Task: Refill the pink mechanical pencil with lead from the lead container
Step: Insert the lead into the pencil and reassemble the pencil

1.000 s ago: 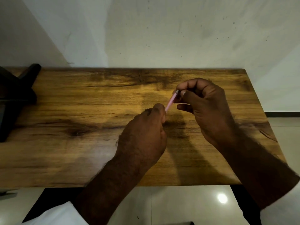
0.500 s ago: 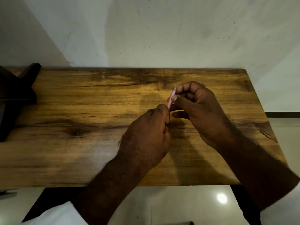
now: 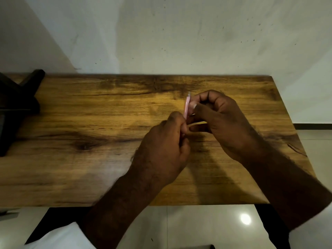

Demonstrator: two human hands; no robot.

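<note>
The pink mechanical pencil (image 3: 187, 106) stands nearly upright above the middle of the wooden table (image 3: 89, 159), its upper end pointing away from me. My left hand (image 3: 163, 150) is closed around its lower part, which is hidden in the fist. My right hand (image 3: 221, 123) pinches the upper part between thumb and forefinger, its other fingers curled. No lead container shows; whether something small sits inside either hand is hidden.
A dark object (image 3: 16, 108) with angled legs sits at the table's far left end. A white wall rises behind the table. Tiled floor with a light reflection (image 3: 245, 218) lies below the near edge.
The pencil has swung from a slant toward upright. My right hand slid left and closer to the left hand, closing tighter on the pencil's upper part.
</note>
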